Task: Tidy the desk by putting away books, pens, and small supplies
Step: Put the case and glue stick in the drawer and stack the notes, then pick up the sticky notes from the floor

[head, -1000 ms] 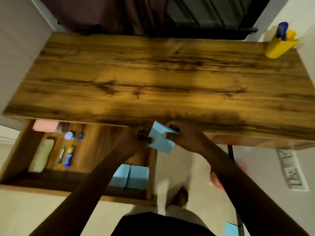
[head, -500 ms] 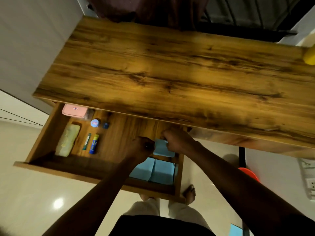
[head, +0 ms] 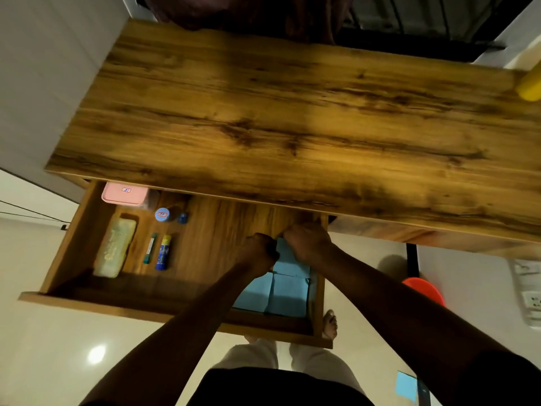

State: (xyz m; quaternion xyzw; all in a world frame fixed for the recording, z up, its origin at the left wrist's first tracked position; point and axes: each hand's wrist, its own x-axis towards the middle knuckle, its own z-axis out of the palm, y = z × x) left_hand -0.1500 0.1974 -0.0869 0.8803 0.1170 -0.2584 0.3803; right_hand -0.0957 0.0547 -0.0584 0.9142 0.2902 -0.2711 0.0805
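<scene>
Blue paper pad (head: 288,253), mostly hidden, pinched between curled left hand (head: 257,249) and right hand (head: 307,241)

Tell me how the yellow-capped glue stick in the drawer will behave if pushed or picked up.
The glue stick looks round and lies on its side on the drawer floor, so a sideways push would probably roll it. It seems small and plastic, likely light and stiff. Its smooth-looking body may slip in a loose pinch.

desk (head: 292,112): yellow cup (head: 530,86) at right edge | drawer (head: 210,230): pink box (head: 124,194), pale case (head: 114,247), glue stick (head: 164,252), blue notes (head: 288,295)
</scene>
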